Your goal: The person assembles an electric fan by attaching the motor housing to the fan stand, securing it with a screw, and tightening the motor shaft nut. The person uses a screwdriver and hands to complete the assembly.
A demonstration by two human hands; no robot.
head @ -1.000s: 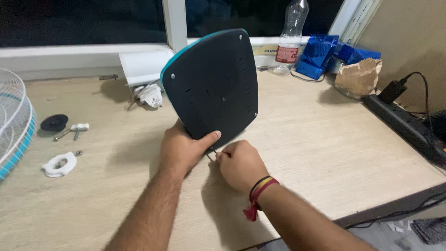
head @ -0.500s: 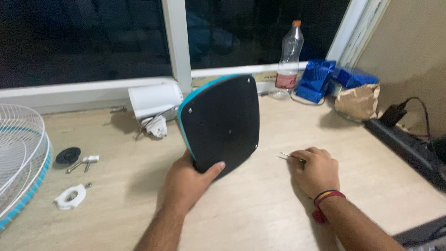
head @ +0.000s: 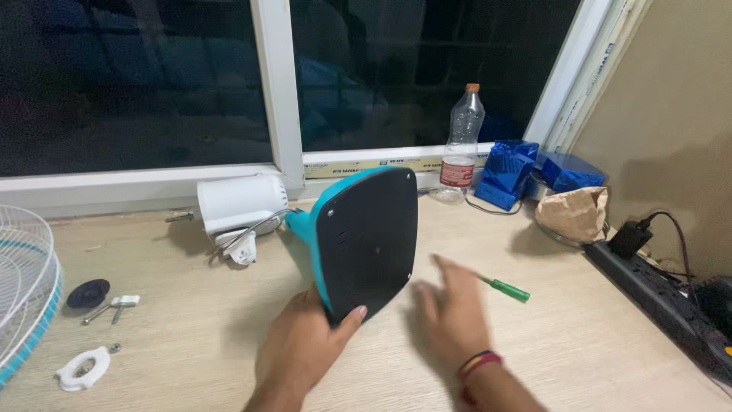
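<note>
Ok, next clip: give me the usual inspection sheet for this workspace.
Surface: light wood-grain table, under a dark window.
Job's things: teal and black fan base, held tilted on edge; green-handled screwdriver lying on the table.
Clutter: white motor housing, wire fan guard, white ring nut, black cap, plastic bottle, blue packets, paper bag.
Hands: left hand grips the base's lower edge; right hand open, blurred, holding nothing.
Cables: power strip with a plugged adapter; motor cord with plug.
Surroundings: beige wall at right.
</note>
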